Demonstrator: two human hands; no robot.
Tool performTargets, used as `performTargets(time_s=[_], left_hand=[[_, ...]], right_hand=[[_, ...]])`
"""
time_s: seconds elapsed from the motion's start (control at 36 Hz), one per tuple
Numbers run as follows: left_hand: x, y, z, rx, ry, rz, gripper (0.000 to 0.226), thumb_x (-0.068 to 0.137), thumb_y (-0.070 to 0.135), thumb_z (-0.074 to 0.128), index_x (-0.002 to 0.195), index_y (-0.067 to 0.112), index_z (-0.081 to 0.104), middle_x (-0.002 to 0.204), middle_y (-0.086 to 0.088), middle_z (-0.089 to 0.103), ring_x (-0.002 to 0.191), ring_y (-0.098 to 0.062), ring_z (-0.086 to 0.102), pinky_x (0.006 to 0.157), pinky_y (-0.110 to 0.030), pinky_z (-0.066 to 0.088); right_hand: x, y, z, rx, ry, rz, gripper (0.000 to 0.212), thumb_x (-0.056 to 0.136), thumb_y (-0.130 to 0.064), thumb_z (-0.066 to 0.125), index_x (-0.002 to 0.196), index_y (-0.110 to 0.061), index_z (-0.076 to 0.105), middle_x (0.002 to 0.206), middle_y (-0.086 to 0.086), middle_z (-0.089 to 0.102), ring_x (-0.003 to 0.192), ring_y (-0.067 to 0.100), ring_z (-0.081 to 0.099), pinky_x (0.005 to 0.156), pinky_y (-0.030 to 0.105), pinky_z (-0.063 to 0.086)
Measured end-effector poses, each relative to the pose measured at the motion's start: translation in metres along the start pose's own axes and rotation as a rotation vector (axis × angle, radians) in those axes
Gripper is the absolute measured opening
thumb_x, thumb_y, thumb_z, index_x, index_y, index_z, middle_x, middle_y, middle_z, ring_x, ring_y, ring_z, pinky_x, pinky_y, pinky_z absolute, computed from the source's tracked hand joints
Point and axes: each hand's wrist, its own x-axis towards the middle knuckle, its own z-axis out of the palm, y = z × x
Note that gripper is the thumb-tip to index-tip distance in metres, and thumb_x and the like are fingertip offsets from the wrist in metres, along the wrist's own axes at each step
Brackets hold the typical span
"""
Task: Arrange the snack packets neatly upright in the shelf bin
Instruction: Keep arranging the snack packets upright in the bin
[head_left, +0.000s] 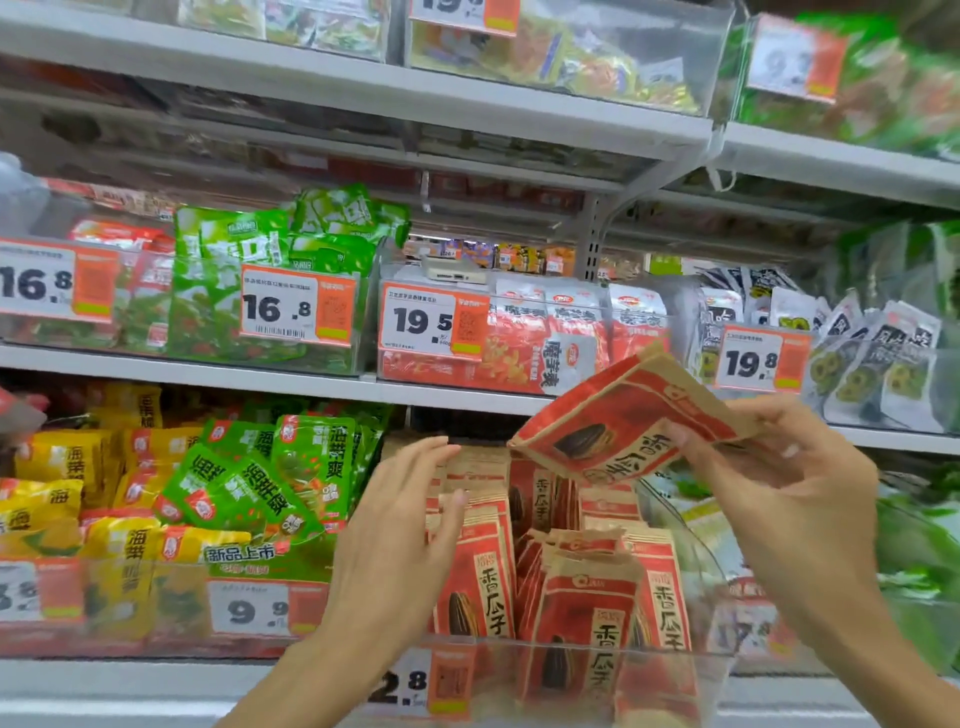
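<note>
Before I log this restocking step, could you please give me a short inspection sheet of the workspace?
Surface: clear shelf bin on the lower shelf.
Job's things: sunflower-seed packets mostly upright in the bin; one packet held tilted above.
Clutter: green and yellow packets heaped in the neighbouring bin.
Grips: right hand pinches the packet; left hand, fingers straight, touches the standing row.
Cables: nothing seen.
Surroundings: price tags, stocked shelves above.
</note>
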Motion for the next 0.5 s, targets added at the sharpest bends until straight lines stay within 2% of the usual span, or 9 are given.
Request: performTargets(time_s=[0.06, 0.11, 0.17, 0.22, 0.28, 0.36, 0.44, 0.5], left_hand=[[0.008, -0.010, 0.012, 0.083, -0.105, 0.020, 0.045, 0.100, 0.037, 0.041, 0.144, 0.039, 0.031, 0.149, 0.026, 0.024, 0.134, 0.011, 0.017, 0.108, -0.014, 0.022], [0.014, -0.017, 0.025, 0.153, -0.204, 0.052, 0.052, 0.101, 0.032, 0.040, 0.149, 0.035, 0.022, 0.156, 0.020, 0.015, 0.143, 0.001, 0.011, 0.115, -0.018, 0.010], [0.018, -0.024, 0.036, 0.214, -0.263, 0.086, 0.056, 0.102, 0.030, 0.039, 0.152, 0.034, 0.014, 0.159, 0.016, 0.010, 0.146, -0.003, 0.007, 0.114, -0.018, 0.000], [0.019, -0.032, 0.043, 0.232, -0.287, 0.105, 0.055, 0.103, 0.029, 0.035, 0.153, 0.034, 0.011, 0.159, 0.017, 0.010, 0.146, -0.003, 0.008, 0.116, -0.021, 0.004], [0.019, -0.039, 0.047, 0.201, -0.312, 0.119, 0.054, 0.104, 0.033, 0.032, 0.153, 0.034, 0.009, 0.158, 0.019, 0.013, 0.144, -0.001, 0.012, 0.116, -0.020, 0.008], [0.020, -0.046, 0.049, 0.142, -0.308, 0.127, 0.054, 0.104, 0.038, 0.029, 0.153, 0.036, 0.008, 0.156, 0.023, 0.013, 0.142, 0.004, 0.014, 0.112, -0.015, 0.015], [0.020, -0.046, 0.049, 0.149, -0.267, 0.137, 0.053, 0.103, 0.039, 0.031, 0.152, 0.036, 0.011, 0.154, 0.023, 0.018, 0.141, 0.002, 0.018, 0.111, -0.017, 0.019], [0.020, -0.046, 0.051, 0.149, -0.246, 0.136, 0.053, 0.102, 0.039, 0.033, 0.152, 0.035, 0.015, 0.153, 0.021, 0.023, 0.140, 0.001, 0.023, 0.110, -0.019, 0.025]], right_hand=[[0.006, 0.012, -0.001, -0.054, -0.039, 0.004, 0.022, 0.072, -0.014, 0.074, 0.076, -0.032, 0.063, 0.080, -0.019, 0.071, 0.076, 0.002, 0.068, 0.072, 0.010, 0.051], [0.010, 0.029, 0.002, -0.082, -0.079, 0.025, 0.018, 0.070, -0.019, 0.073, 0.077, -0.033, 0.063, 0.079, -0.018, 0.071, 0.077, 0.003, 0.069, 0.074, 0.012, 0.052], [0.014, 0.047, 0.007, -0.139, -0.130, 0.029, 0.016, 0.070, -0.023, 0.074, 0.078, -0.032, 0.064, 0.079, -0.016, 0.071, 0.076, 0.005, 0.069, 0.074, 0.015, 0.054], [0.018, 0.067, 0.014, -0.241, -0.205, 0.015, 0.018, 0.072, -0.020, 0.078, 0.075, -0.031, 0.064, 0.077, -0.017, 0.071, 0.073, 0.004, 0.069, 0.072, 0.021, 0.055], [0.023, 0.085, 0.019, -0.375, -0.308, -0.008, 0.028, 0.073, -0.014, 0.081, 0.072, -0.034, 0.062, 0.074, -0.021, 0.068, 0.068, 0.001, 0.067, 0.066, 0.027, 0.055], [0.028, 0.107, 0.025, -0.459, -0.522, 0.078, 0.031, 0.076, -0.012, 0.080, 0.067, -0.033, 0.059, 0.066, -0.019, 0.066, 0.060, -0.002, 0.063, 0.059, 0.026, 0.047], [0.030, 0.119, 0.034, -0.435, -0.675, 0.151, 0.027, 0.078, -0.008, 0.076, 0.068, -0.027, 0.060, 0.071, -0.010, 0.071, 0.068, 0.002, 0.067, 0.070, 0.035, 0.054], [0.033, 0.118, 0.041, -0.393, -0.692, 0.150, 0.025, 0.079, -0.005, 0.074, 0.068, -0.023, 0.061, 0.073, -0.007, 0.072, 0.073, 0.001, 0.068, 0.075, 0.032, 0.054]])
